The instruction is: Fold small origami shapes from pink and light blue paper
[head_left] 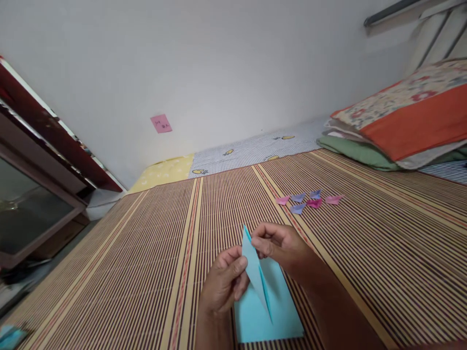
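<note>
A light blue folded paper (257,274), long and pointed at both ends, is held up between my two hands. My left hand (226,278) pinches its left side between thumb and fingers. On the upper right edge, my right hand (276,244) has its thumb and fingers closed at the fold. Below them a flat light blue sheet (270,321) lies on the striped mat (153,272), partly hidden by the folded paper and my hands.
Several small folded pink and purple papers (314,203) lie on the mat beyond my right hand. Stacked pillows (419,116) are at the right. A pink note (161,123) is on the wall. Something blue (11,336) sits at the lower left corner.
</note>
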Motion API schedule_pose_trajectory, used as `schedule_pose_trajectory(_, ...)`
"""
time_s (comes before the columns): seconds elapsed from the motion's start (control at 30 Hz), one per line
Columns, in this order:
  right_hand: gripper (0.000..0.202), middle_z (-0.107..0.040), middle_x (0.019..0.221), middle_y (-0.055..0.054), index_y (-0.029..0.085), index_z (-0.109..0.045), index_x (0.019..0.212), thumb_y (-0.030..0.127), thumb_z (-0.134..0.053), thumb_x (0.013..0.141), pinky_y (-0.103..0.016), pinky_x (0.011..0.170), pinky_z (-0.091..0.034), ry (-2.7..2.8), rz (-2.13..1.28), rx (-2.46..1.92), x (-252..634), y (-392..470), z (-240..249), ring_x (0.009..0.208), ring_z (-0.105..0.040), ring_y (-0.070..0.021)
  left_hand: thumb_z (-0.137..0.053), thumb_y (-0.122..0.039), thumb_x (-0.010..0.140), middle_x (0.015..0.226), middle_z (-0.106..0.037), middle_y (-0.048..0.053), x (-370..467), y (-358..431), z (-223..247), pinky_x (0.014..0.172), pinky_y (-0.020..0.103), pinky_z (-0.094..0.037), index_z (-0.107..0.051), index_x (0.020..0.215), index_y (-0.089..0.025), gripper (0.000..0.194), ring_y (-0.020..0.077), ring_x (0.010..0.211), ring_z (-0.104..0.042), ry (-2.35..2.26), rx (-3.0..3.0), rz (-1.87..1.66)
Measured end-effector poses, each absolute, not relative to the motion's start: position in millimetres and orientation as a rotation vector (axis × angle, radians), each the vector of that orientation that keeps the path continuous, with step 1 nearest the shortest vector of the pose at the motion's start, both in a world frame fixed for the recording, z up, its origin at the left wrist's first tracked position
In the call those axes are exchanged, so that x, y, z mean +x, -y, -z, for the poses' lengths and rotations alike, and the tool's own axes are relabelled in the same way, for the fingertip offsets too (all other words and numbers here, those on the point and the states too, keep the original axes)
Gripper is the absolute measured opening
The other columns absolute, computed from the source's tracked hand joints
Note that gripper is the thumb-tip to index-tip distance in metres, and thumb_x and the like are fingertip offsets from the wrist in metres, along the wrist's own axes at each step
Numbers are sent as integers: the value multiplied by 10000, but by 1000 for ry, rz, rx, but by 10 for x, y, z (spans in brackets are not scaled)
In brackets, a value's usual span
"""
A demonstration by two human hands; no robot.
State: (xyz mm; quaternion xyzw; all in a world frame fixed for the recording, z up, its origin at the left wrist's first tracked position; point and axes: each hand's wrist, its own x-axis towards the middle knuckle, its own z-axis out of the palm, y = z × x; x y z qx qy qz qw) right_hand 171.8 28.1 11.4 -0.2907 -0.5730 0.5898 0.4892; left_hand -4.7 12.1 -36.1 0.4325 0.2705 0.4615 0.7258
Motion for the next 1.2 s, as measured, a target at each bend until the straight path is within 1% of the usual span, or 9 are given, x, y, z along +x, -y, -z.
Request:
schedule_pose_trajectory(0.1,236,-614,692,15,180,-651,792,395,-714,869,-260,632,-493,1389,-1441,-725,1719,-290,-94,649,-582,-126,-768,-419,845,481,-521,-69,-48,-123,362,320,148,-113,-705,908,-123,310,-1,280,-259,-600,952,-1009)
schedule_pose_trajectory(0.27,205,-608,696,20,177,-651,798,355,-685,895,-252,637,-492,1394,-1437,-717,1722,-295,-81,655,-582,-120,-771,-401,846,517,-568,-53,-57,-121,367,319,147,-103,-712,907,-120,294,-9,285,-270,-586,944,-1007)
schedule_pose_trajectory(0.37,203,-606,707,17,175,-646,803,349,-678,903,-253,641,-491,1388,-1445,-711,1724,-296,-76,658,-578,-119,-772,-390,847,537,-593,-47,-61,-121,382,319,148,-99,-718,948,-117,296,-13,286,-273,-585,926,-1012)
schedule_pose_trajectory(0.53,206,-588,706,18,176,-625,792,347,-661,900,-255,631,-480,1382,-1448,-735,1727,-293,-80,656,-563,-122,-769,-385,852,467,-526,-74,-60,-128,403,324,144,-105,-712,905,-120,276,-9,280,-261,-567,911,-1014)
schedule_pose_trajectory(0.67,117,-562,683,29,174,-638,799,267,-658,866,-246,594,-434,1448,-1293,-877,1727,-274,-112,631,-524,-118,-778,-393,839,465,-526,-71,-60,-133,409,343,148,-115,-686,852,-118,290,-8,288,-267,-604,907,-1040)
schedule_pose_trajectory(0.8,67,-606,720,12,165,-671,831,225,-646,848,-247,615,-445,1491,-1246,-906,1725,-251,-146,669,-553,-129,-791,-380,828,455,-520,-76,-47,-144,383,378,150,-145,-663,817,-124,286,-1,308,-290,-673,892,-1101)
schedule_pose_trajectory(0.97,34,-573,676,34,167,-638,793,181,-635,824,-217,567,-418,1528,-1291,-940,1744,-247,-123,618,-510,-108,-824,-393,785,433,-520,-71,-5,-141,313,411,152,-201,-666,796,-119,317,22,340,-352,-776,882,-1169)
schedule_pose_trajectory(1.1,57,-574,652,39,176,-616,770,161,-613,825,-205,527,-379,1597,-1293,-970,1746,-244,-97,590,-501,-106,-829,-397,778,429,-543,-56,18,-142,295,430,158,-250,-659,767,-121,324,39,357,-391,-813,877,-1222)
schedule_pose_trajectory(1.2,93,-547,617,49,180,-610,751,164,-595,842,-207,508,-359,1617,-1173,-997,1702,-231,-101,566,-490,-108,-835,-384,772,463,-570,-52,42,-163,295,467,156,-314,-651,777,-130,313,48,400,-444,-821,869,-1282)
